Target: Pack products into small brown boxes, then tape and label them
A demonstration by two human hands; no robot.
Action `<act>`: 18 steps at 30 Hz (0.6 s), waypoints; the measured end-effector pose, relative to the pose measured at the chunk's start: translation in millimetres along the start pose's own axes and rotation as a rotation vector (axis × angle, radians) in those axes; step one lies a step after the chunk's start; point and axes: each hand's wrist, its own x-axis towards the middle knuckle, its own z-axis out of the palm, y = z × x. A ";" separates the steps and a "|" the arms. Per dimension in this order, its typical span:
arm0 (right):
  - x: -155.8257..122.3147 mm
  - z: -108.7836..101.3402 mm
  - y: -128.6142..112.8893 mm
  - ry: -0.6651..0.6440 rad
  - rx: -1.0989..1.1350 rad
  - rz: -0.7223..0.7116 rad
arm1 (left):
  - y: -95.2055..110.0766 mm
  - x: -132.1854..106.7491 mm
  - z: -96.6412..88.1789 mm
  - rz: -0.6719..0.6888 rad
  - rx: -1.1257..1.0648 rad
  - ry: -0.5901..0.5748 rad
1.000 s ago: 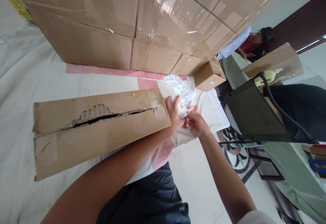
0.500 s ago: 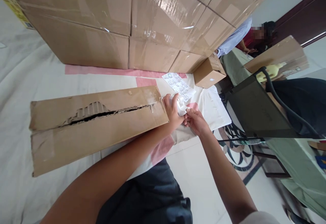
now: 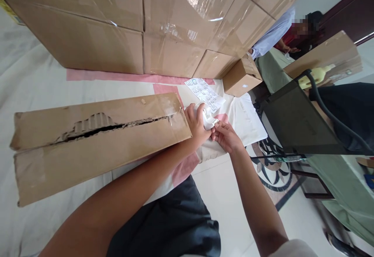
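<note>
Slanting lengthwise down-right to the right hand, a white item.

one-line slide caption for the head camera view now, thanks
Left hand and right hand hold a small white item beside a torn cardboard box, near a marked paper sheet.

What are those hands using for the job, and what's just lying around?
For the job, it seems:
small, curved white object (material unclear), between left hand and right hand
maybe long brown cardboard box with torn seam, beside left hand

Just lying around, probably:
white rectangular paper sheet with printed shapes
stacked brown cardboard boxes, taped
</note>
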 end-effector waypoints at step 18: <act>-14.8 8.1 24.9 0.117 0.042 -0.418 | 2.7 -1.8 -2.3 -0.003 0.032 -0.029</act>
